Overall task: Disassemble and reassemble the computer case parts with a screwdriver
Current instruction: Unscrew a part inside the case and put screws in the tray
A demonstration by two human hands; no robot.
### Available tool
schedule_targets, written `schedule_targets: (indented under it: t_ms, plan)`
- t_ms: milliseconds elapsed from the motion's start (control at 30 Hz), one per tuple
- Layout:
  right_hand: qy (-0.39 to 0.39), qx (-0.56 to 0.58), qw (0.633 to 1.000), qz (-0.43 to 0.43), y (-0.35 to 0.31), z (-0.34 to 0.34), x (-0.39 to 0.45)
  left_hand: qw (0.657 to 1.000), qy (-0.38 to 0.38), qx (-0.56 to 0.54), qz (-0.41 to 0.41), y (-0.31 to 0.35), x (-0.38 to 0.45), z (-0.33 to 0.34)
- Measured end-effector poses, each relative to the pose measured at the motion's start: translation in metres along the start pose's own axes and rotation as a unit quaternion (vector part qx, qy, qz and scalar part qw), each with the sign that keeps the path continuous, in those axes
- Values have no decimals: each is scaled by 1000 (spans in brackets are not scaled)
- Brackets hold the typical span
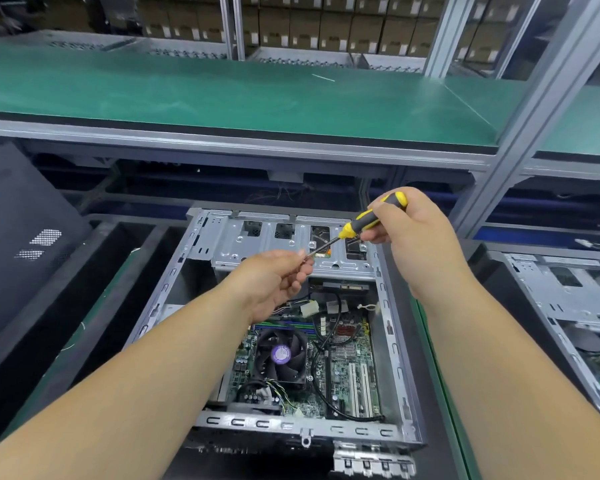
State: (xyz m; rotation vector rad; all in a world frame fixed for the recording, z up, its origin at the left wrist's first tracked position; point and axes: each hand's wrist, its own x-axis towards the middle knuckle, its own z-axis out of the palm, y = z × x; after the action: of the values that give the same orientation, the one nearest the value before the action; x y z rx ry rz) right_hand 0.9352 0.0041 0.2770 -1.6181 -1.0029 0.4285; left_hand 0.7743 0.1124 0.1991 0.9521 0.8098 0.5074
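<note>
An open grey computer case (394, 344) lies on the bench in front of me, side panel off. Inside it I see the motherboard with a black CPU fan (282, 355) and, at the far end, a metal drive cage (257, 247). My right hand (413, 237) grips the yellow and black handle of a screwdriver (368, 220) above the drive cage. The shaft slants down to the left. My left hand (274, 282) pinches the tip of the shaft between thumb and fingers. Whether a screw sits at the tip is hidden.
A dark side panel (21, 230) leans at the left. A second open case (575, 306) lies at the right edge. A green shelf (222, 95) on an aluminium frame spans above the bench, with a slanted post (520, 133) at the right. Stacked boxes fill the background.
</note>
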Motion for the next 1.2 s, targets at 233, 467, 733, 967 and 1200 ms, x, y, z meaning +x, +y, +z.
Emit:
schedule_targets:
  t_ms: [233, 467, 733, 967, 1200]
  plan:
    - [31, -9, 999, -7, 8, 6, 6, 997, -12, -74, 14, -5, 4, 1]
    - [16, 45, 999, 10, 21, 10, 7, 990, -17, -134, -29, -11, 9, -3]
    - [-6, 56, 998, 8, 19, 11, 10, 989, -46, -134, -51, -12, 9, -7]
    - [-16, 39, 999, -27, 16, 14, 8, 974, -48, -201, -96, -11, 9, -7]
    - [-26, 35, 998, -36, 13, 18, 4, 972, -44, -206, -108, -12, 10, -8]
